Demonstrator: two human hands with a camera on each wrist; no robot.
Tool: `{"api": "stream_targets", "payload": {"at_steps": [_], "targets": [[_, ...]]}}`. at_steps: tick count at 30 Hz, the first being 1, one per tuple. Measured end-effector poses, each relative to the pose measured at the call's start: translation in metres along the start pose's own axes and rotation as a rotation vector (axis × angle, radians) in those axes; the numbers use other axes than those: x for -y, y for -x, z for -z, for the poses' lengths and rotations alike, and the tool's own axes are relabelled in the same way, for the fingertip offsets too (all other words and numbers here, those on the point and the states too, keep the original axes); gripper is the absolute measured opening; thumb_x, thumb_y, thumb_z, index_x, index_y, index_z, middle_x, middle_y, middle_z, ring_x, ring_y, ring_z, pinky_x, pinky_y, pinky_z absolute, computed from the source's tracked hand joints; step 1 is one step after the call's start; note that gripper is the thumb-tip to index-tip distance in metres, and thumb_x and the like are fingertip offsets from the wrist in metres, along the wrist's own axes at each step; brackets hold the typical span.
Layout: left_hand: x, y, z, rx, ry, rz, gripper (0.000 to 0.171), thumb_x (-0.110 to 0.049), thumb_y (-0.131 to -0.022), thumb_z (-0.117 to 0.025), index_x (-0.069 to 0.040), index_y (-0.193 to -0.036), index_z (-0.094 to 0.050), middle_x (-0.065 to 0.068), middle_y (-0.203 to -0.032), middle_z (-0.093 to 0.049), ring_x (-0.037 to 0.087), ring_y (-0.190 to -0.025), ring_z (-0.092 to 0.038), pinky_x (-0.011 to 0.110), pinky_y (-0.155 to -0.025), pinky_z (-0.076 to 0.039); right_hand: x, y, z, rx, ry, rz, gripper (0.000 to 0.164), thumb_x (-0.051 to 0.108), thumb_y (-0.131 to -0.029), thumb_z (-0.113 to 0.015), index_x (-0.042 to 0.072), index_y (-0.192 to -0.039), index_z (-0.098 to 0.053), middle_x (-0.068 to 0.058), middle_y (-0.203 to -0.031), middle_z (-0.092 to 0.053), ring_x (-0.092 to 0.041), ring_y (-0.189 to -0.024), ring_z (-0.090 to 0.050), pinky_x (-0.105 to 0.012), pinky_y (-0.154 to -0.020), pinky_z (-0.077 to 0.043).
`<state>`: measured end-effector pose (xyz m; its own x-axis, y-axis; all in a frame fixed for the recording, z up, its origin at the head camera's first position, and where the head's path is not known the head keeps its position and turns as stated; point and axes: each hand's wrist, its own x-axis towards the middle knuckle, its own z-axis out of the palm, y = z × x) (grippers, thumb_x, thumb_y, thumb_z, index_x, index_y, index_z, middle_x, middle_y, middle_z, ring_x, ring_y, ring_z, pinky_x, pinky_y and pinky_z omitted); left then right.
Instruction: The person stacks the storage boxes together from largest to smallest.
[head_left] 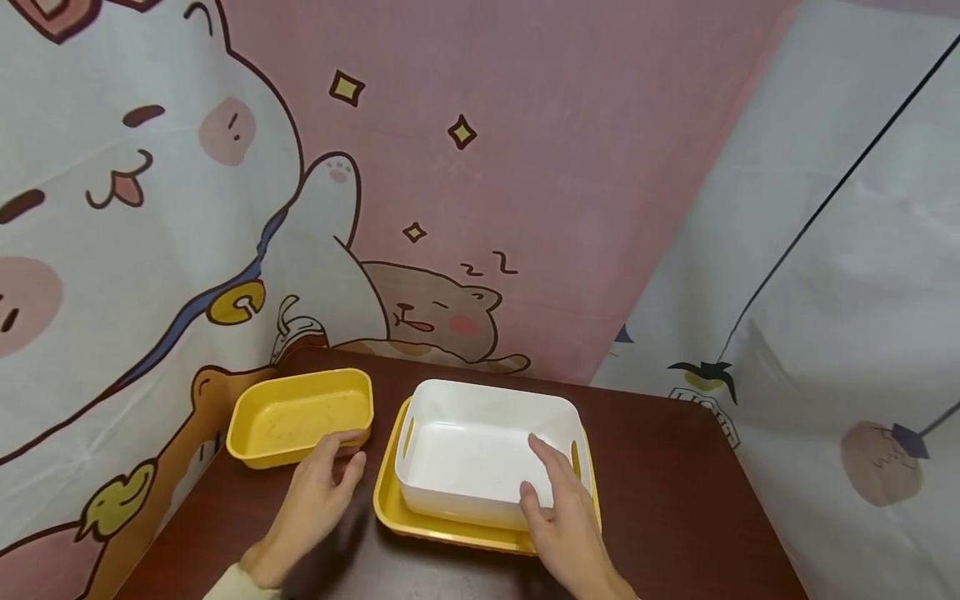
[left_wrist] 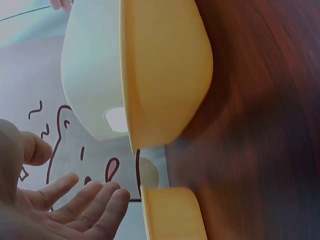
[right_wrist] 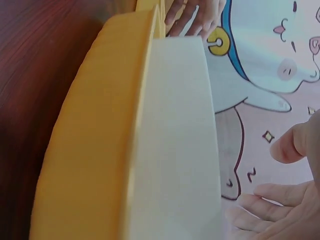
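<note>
A white plastic bin [head_left: 480,507] with oval handle holes sits inside a larger yellow bin [head_left: 450,533]; nothing lies in the white one. To its left, a smaller yellow bin [head_left: 300,412] stands on the table. My left hand [head_left: 318,496] hovers between the two groups, its fingers loosely bent and holding nothing; the left wrist view shows it apart from the bins. Over the front right part of the white bin is my right hand [head_left: 562,521], fingers spread and relaxed. In the right wrist view this hand [right_wrist: 280,210] grips nothing.
The dark reddish-brown table [head_left: 675,483] carries the bins. Behind it hangs a pink cloth [head_left: 585,183] printed with cartoon animals, and a pale printed cloth [head_left: 847,275] borders the right side. The cloth on the left reaches down beside the table edge.
</note>
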<state>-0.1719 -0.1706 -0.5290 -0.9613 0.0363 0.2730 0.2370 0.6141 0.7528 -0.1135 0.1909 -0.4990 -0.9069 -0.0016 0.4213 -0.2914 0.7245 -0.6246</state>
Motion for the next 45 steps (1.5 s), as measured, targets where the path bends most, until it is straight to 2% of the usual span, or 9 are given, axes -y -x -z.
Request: {"api": "stream_targets", "payload": {"at_steps": [1,4,9,17,26,32,40,45], "targets": [[0.002,0.0,0.003,-0.004,-0.007,0.004,0.038,-0.015,-0.116,-0.073,-0.007,-0.153,-0.069,0.018,-0.147,-0.076,0.032,-0.123,-0.082,0.045,-0.095,-0.072,0.003,-0.001,-0.002,0.004,0.004,0.015,0.066,0.005,-0.104,-0.079,0.012,-0.167,-0.062,-0.008,-0.169,-0.066,-0.032,-0.151,-0.069,-0.062,-0.115,-0.064],[0.007,0.001,0.009,-0.022,-0.033,0.006,0.037,-0.015,-0.116,-0.072,-0.007,-0.152,-0.069,0.019,-0.147,-0.076,0.035,-0.123,-0.082,0.049,-0.096,-0.072,0.011,-0.004,-0.01,0.025,-0.005,0.041,0.067,0.005,-0.104,-0.08,0.014,-0.167,-0.062,-0.004,-0.168,-0.067,-0.029,-0.152,-0.068,-0.064,-0.12,-0.06],[0.018,0.001,0.019,-0.063,-0.071,-0.005,0.035,-0.014,-0.116,-0.073,-0.005,-0.15,-0.071,0.021,-0.144,-0.076,0.04,-0.126,-0.08,0.057,-0.1,-0.07,0.022,-0.01,-0.023,0.083,-0.045,0.055,0.066,0.008,-0.105,-0.079,0.016,-0.168,-0.061,-0.001,-0.168,-0.067,-0.026,-0.152,-0.068,-0.061,-0.122,-0.06],[0.034,-0.002,0.035,-0.147,-0.116,-0.023,0.034,-0.013,-0.114,-0.074,-0.002,-0.147,-0.073,0.025,-0.14,-0.077,0.043,-0.125,-0.078,0.061,-0.099,-0.069,0.043,-0.025,-0.04,0.177,-0.112,0.063,0.063,0.011,-0.108,-0.076,0.012,-0.169,-0.059,-0.002,-0.169,-0.065,-0.026,-0.156,-0.065,-0.058,-0.129,-0.055],[0.053,-0.004,0.049,-0.19,-0.177,0.032,0.037,-0.011,-0.113,-0.073,0.002,-0.148,-0.07,0.033,-0.142,-0.072,0.052,-0.129,-0.071,0.076,-0.107,-0.059,0.065,-0.041,-0.063,0.267,-0.149,0.089,0.06,0.015,-0.11,-0.071,0.008,-0.167,-0.059,-0.009,-0.167,-0.066,-0.031,-0.156,-0.065,-0.06,-0.131,-0.053],[0.064,-0.006,0.059,-0.211,-0.199,0.091,0.038,-0.012,-0.114,-0.071,0.003,-0.149,-0.069,0.037,-0.143,-0.069,0.056,-0.132,-0.067,0.077,-0.107,-0.054,0.082,-0.048,-0.078,0.317,-0.166,0.102,0.061,0.017,-0.111,-0.069,0.007,-0.17,-0.056,-0.009,-0.171,-0.063,-0.03,-0.159,-0.062,-0.058,-0.134,-0.051],[0.078,-0.006,0.065,-0.235,-0.193,0.159,0.04,-0.013,-0.115,-0.067,0.004,-0.151,-0.066,0.039,-0.156,-0.058,0.062,-0.145,-0.054,0.082,-0.117,-0.045,0.102,-0.054,-0.098,0.319,-0.157,0.203,0.06,0.014,-0.109,-0.068,0.002,-0.167,-0.058,-0.013,-0.17,-0.063,-0.029,-0.158,-0.064,-0.051,-0.133,-0.053],[0.088,-0.008,0.068,-0.276,-0.185,0.18,0.042,-0.013,-0.113,-0.067,0.007,-0.15,-0.067,0.04,-0.16,-0.054,0.064,-0.147,-0.048,0.08,-0.119,-0.041,0.113,-0.058,-0.108,0.355,-0.162,0.186,0.062,0.018,-0.111,-0.069,0.004,-0.17,-0.056,-0.011,-0.175,-0.059,-0.028,-0.162,-0.06,-0.048,-0.135,-0.051]]}}
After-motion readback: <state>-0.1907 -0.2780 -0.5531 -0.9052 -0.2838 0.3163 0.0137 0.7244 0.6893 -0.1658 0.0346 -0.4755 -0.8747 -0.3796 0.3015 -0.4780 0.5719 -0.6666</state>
